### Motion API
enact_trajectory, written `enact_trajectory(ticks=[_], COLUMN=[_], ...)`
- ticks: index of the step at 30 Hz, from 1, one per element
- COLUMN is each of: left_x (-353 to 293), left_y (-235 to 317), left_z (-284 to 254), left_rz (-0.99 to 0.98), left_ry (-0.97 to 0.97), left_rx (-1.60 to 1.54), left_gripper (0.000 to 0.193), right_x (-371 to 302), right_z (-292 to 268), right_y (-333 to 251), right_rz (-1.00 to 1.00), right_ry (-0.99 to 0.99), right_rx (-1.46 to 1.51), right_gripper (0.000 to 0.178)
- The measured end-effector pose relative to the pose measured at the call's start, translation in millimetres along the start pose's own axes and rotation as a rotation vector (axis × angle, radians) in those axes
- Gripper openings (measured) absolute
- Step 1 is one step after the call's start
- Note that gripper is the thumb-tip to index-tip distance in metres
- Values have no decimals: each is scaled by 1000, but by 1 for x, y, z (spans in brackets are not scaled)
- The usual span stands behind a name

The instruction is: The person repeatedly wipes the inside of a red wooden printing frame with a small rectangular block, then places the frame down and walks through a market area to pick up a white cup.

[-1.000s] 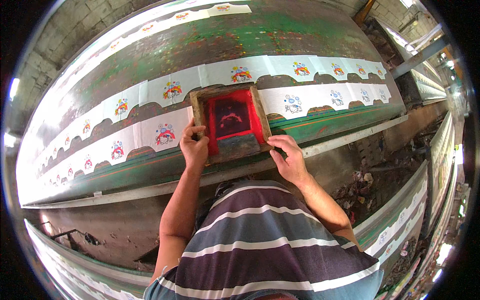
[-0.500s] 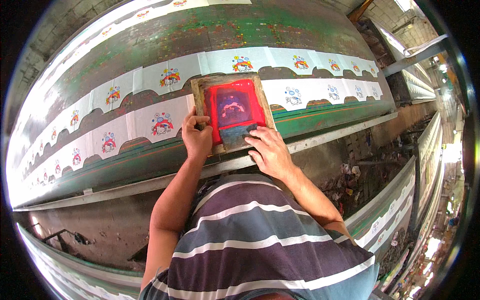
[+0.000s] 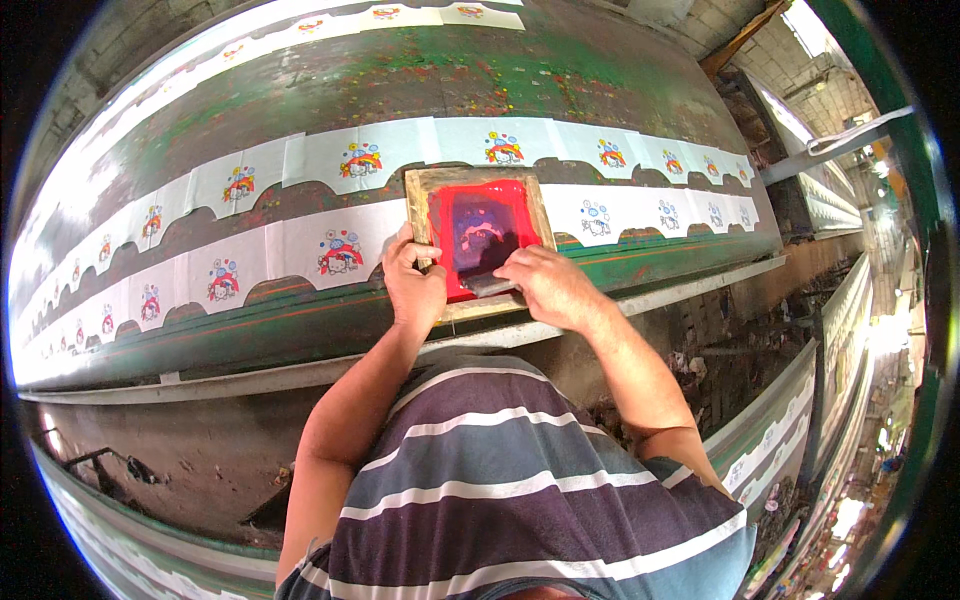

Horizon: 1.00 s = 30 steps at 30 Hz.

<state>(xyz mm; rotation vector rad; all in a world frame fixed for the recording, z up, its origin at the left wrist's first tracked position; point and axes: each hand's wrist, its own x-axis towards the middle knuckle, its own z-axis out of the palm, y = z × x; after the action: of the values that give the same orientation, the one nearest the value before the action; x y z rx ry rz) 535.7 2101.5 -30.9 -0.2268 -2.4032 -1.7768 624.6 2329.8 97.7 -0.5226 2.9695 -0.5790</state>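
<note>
A wooden-framed printing screen (image 3: 541, 212) lies on the near row of white cut pieces, with red ink around its purplish mesh window. My left hand (image 3: 414, 287) is closed around the frame's left rail near its lower corner. At the near end of the mesh, my right hand (image 3: 555, 287) is closed on a small dark squeegee (image 3: 487, 284), with its fingers at the squeegee's right end. Part of the squeegee is hidden by those fingers. The print beneath the screen shows only faintly through the mesh.
White pieces with coloured cartoon prints (image 3: 338, 254) run left of the screen; pieces to its right (image 3: 596, 222) show mostly blue and black. A second printed row (image 3: 390, 150) lies behind. The long green table (image 3: 330, 80) ends at a pale metal rail (image 3: 640, 303) before me.
My right hand's fingers, spread over the squeegee earlier, have closed on it. The view has shifted slightly, while the screen stays between the same pieces and my left hand keeps its rail.
</note>
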Motion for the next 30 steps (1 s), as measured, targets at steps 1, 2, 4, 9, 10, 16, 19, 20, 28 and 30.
enact_trajectory(ticks=[1, 2, 4, 9, 10, 16, 19, 20, 28, 30], left_x=[0, 0, 0, 0, 0, -5, -4, -4, 0, 2], left_y=[1, 2, 2, -2, -3, -8, -11, -10, 9, 12], left_z=[-1, -1, -1, -1, 0, 4, 5, 4, -8, -10], left_rz=[1, -14, 5, 29, 17, -22, -99, -66, -41, -22], left_ry=[-7, -24, -34, -39, -27, 0, -29, -24, -71, -83], left_rx=[7, 16, 3, -17, -6, -100, -127, -104, -6, 69], left_gripper=[25, 24, 25, 25, 26, 31, 32, 32, 31, 28], right_x=[8, 16, 33, 89, 96, 90, 59, 47, -15, -20], right_z=[-6, -12, -18, -16, -16, 8, 27, 33, 38, 34], right_y=[6, 12, 26, 61, 67, 73, 55, 46, -9, -11], right_rz=[13, 34, 20, 33, 48, 61, 72, 79, 71, 62], right_ry=[-46, -96, -65, 32, 45, 165, 155, 144, 131, 101], right_rx=[-7, -11, 23, -28, -33, -64, -79, -109, -82, -29], right_gripper=[36, 36, 35, 39, 40, 47, 49, 50, 49, 46])
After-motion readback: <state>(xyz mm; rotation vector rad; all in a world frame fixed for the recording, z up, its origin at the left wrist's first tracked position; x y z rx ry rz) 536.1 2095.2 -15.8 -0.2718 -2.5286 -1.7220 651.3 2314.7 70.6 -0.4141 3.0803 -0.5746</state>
